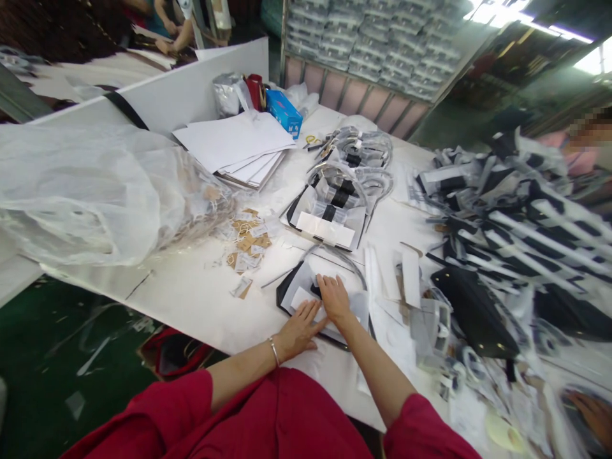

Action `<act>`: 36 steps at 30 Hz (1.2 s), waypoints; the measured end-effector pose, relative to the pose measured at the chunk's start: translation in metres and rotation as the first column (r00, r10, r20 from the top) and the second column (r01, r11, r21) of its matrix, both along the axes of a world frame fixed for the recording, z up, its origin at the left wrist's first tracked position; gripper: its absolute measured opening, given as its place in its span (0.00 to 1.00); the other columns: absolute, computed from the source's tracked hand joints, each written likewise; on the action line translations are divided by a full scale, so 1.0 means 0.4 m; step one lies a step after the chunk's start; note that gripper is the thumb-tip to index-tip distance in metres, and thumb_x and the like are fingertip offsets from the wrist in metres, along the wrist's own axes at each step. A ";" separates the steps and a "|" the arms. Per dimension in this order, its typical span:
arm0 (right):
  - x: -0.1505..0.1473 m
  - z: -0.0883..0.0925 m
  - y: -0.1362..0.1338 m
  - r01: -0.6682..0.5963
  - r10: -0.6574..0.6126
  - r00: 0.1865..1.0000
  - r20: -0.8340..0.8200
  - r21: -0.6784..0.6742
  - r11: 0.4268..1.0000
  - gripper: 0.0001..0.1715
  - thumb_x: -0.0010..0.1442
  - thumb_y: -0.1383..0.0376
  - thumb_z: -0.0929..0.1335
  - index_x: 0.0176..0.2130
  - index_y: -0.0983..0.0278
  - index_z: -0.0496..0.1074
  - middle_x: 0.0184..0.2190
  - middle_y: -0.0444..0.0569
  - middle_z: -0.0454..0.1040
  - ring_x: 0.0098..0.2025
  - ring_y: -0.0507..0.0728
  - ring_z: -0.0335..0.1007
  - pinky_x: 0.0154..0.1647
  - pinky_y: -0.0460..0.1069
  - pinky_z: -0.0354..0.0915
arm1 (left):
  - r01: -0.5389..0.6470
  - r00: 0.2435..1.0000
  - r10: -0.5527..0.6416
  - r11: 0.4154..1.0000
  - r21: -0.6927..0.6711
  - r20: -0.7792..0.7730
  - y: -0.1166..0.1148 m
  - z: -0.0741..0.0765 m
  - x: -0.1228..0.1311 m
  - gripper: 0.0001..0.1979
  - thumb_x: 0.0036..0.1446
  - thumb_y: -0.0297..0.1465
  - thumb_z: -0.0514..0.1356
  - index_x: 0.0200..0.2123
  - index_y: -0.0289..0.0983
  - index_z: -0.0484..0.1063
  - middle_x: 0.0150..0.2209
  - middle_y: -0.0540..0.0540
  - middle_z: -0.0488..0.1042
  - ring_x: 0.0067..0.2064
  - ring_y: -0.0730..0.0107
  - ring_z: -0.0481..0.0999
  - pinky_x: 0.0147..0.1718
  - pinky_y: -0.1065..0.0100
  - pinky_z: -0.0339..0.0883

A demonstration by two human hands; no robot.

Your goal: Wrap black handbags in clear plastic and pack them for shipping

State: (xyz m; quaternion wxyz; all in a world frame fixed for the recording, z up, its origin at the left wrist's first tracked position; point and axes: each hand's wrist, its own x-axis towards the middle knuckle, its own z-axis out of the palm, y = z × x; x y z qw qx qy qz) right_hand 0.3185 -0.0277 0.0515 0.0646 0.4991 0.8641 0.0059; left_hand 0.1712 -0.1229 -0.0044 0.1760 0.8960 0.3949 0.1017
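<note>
A black handbag (285,288) lies flat near the table's front edge, covered with white wrapping paper, its wrapped handle (337,255) arching away from me. My left hand (299,331) rests on the paper along the bag's near side, fingers stretched out. Just beyond it, my right hand (333,296) lies flat on the bag's middle, beside a black strip that it partly hides. The two hands overlap or nearly touch at the left thumb. Farther back, more wrapped bags (329,210) lie in a row with their handles up.
Small brown tags (246,242) lie scattered left of the bag, next to a large clear plastic bag (95,197). White sheets (239,143) and a blue box (284,113) stand behind. A tape dispenser (436,325) and a heap of black pieces (521,217) are at right.
</note>
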 end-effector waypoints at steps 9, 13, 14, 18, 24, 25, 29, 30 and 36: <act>0.130 -0.059 0.055 0.375 -0.412 0.853 -0.319 -0.173 0.911 0.18 0.66 0.65 0.59 0.42 0.59 0.77 0.36 0.48 0.80 0.39 0.56 0.75 0.42 0.48 0.65 | 0.009 1.000 -0.008 1.000 0.019 -0.020 0.000 0.010 -0.008 0.52 0.48 0.47 0.69 0.69 0.45 0.43 0.71 0.31 0.35 0.70 0.43 0.43 0.65 0.45 0.45; 0.253 -0.044 0.058 0.522 -0.529 0.694 -0.488 -0.165 0.837 0.20 0.63 0.57 0.61 0.40 0.60 0.79 0.36 0.49 0.81 0.40 0.58 0.75 0.42 0.51 0.68 | 0.013 1.000 -0.012 1.000 0.028 -0.022 0.001 0.018 -0.011 0.52 0.49 0.47 0.68 0.69 0.45 0.43 0.71 0.31 0.36 0.70 0.43 0.43 0.65 0.45 0.46; 0.296 -0.035 0.050 0.559 -0.553 0.654 -0.517 -0.162 0.813 0.22 0.62 0.55 0.60 0.40 0.62 0.79 0.36 0.50 0.81 0.39 0.58 0.76 0.42 0.52 0.68 | 0.013 1.000 -0.012 0.999 0.032 -0.021 0.002 0.019 -0.012 0.51 0.49 0.47 0.68 0.69 0.45 0.44 0.71 0.31 0.37 0.70 0.43 0.43 0.65 0.45 0.46; 0.433 0.011 0.000 0.667 -0.619 0.361 -0.698 -0.270 0.694 0.28 0.57 0.48 0.64 0.40 0.68 0.80 0.36 0.54 0.81 0.39 0.61 0.76 0.43 0.55 0.70 | 0.017 1.000 -0.017 0.999 0.044 -0.010 0.002 0.022 -0.014 0.50 0.50 0.47 0.67 0.69 0.45 0.45 0.71 0.31 0.38 0.70 0.43 0.44 0.65 0.45 0.46; 0.327 0.085 -0.022 0.558 -0.604 0.055 -0.795 -0.478 0.679 0.26 0.50 0.49 0.71 0.39 0.66 0.81 0.37 0.53 0.82 0.41 0.63 0.77 0.49 0.59 0.70 | 0.023 1.000 -0.022 0.999 0.044 -0.011 0.002 0.025 -0.014 0.51 0.48 0.46 0.69 0.68 0.45 0.45 0.71 0.31 0.38 0.70 0.42 0.44 0.65 0.45 0.46; 0.289 0.095 -0.020 0.534 -0.592 0.103 -0.799 -0.457 0.711 0.24 0.52 0.49 0.71 0.39 0.65 0.81 0.37 0.52 0.82 0.42 0.63 0.77 0.50 0.58 0.70 | 0.026 1.000 -0.025 0.999 0.044 -0.013 0.003 0.026 -0.014 0.51 0.48 0.46 0.69 0.68 0.45 0.46 0.71 0.31 0.39 0.70 0.42 0.45 0.64 0.44 0.46; 0.171 0.099 -0.058 0.416 -0.480 0.395 -0.783 -0.313 0.854 0.16 0.58 0.54 0.68 0.39 0.60 0.80 0.39 0.48 0.81 0.43 0.60 0.78 0.51 0.55 0.70 | 0.028 0.999 -0.027 0.998 0.048 -0.018 0.006 0.034 -0.011 0.51 0.48 0.44 0.70 0.68 0.45 0.46 0.70 0.30 0.40 0.70 0.40 0.45 0.64 0.43 0.47; 0.155 0.088 -0.082 0.381 -0.439 0.466 -0.768 -0.274 0.883 0.15 0.60 0.56 0.67 0.40 0.60 0.80 0.40 0.48 0.81 0.43 0.59 0.78 0.51 0.54 0.71 | 0.027 1.000 -0.026 0.998 0.050 -0.017 0.006 0.036 -0.010 0.50 0.49 0.44 0.69 0.68 0.44 0.46 0.70 0.31 0.41 0.70 0.40 0.45 0.64 0.43 0.47; 0.126 -0.010 -0.256 0.125 -0.098 0.746 -0.659 -0.007 0.992 0.19 0.65 0.70 0.60 0.47 0.59 0.77 0.46 0.48 0.80 0.49 0.56 0.75 0.58 0.56 0.68 | 0.016 0.999 -0.018 0.998 0.054 0.029 0.003 0.043 -0.008 0.38 0.54 0.45 0.65 0.64 0.42 0.56 0.69 0.36 0.49 0.70 0.43 0.46 0.64 0.42 0.47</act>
